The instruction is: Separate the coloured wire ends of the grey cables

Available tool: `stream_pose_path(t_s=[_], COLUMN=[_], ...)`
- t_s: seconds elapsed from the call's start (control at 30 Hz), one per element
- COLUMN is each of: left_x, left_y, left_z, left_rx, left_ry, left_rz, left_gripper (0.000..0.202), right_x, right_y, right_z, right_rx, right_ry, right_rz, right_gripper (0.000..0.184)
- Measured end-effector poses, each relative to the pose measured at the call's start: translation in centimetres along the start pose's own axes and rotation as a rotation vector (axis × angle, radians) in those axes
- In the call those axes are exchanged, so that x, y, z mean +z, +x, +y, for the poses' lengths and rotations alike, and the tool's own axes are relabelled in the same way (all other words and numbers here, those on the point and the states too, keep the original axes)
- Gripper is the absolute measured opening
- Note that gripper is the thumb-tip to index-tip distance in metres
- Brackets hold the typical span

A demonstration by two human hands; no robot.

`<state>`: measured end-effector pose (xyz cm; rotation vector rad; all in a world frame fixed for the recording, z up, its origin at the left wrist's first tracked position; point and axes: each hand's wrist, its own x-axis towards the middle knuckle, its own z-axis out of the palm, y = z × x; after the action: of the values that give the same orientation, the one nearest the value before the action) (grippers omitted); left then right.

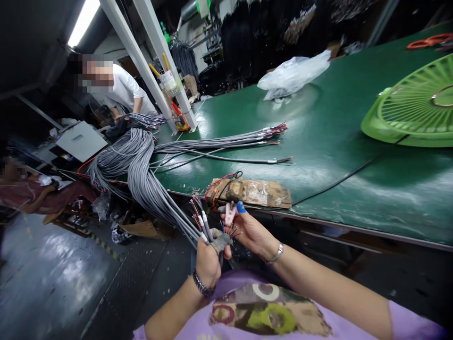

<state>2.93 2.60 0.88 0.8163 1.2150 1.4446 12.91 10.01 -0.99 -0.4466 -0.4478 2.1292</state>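
Observation:
My left hand (209,259) is closed around a bundle of grey cables (168,205) close to their ends. Grey covering, worn or wrapped, shows on its fingers. Thin coloured wires (196,208) fan out above white bands on the cables, and more bare wire ends (233,230) stick out toward my right hand. That right hand (254,233) has a blue covering on one fingertip. It pinches a small pale pink clip-like piece (230,214), whose exact kind I cannot make out. Just beyond lies a wooden board (265,192) with a block and red and black leads, at the bench edge.
Cables with stripped ends (226,144) lie across the green bench (329,118). A green fan (414,106), a clear plastic bag (293,75) and orange-handled scissors (429,41) are further right. White posts (161,61) rise at the left. Two other people are at left.

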Motion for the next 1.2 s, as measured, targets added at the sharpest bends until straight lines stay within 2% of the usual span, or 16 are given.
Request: stream_pose_path(t_s=[0.1,0.17,0.3,0.57,0.77,1.03,1.2], left_x=[-0.3,-0.5,-0.6,-0.1,-0.1,-0.2,-0.6], left_y=[-0.4,-0.7,-1.0,-0.6,-0.2,-0.1,-0.6], left_z=[-0.1,-0.1,-0.2,-0.4,-0.7,-1.0,-1.0], left_rx=[0.027,0.044,0.080,0.095,0.084,0.063,0.098], left_ry=[-0.013,-0.011,0.011,0.045,0.023,0.052,0.100], left_rz=[0.003,0.013,0.027,0.052,0.049,0.054,0.050], left_gripper=[0.020,0.022,0.027,0.032,0.029,0.030,0.032], right_x=[-0.1,-0.2,-0.3,-1.0,-0.3,0.2,-0.5], right_y=[-0.4,-0.5,-0.6,-0.2,-0.1,0.2,-0.3], right_z=[-0.2,-0.4,-0.5,0.3,-0.2,-0.1,0.0], right_rx=[0.055,0.062,-0.016,-0.192,0.015,-0.027,0.024], right_ry=[-0.002,-0.018,-0.077,-0.280,-0.116,-0.049,-0.077], right_rz=[-0.032,-0.036,-0.022,0.024,0.016,0.047,-0.016], right_gripper=[0.044,0.040,0.027,0.038,0.041,0.033,0.043])
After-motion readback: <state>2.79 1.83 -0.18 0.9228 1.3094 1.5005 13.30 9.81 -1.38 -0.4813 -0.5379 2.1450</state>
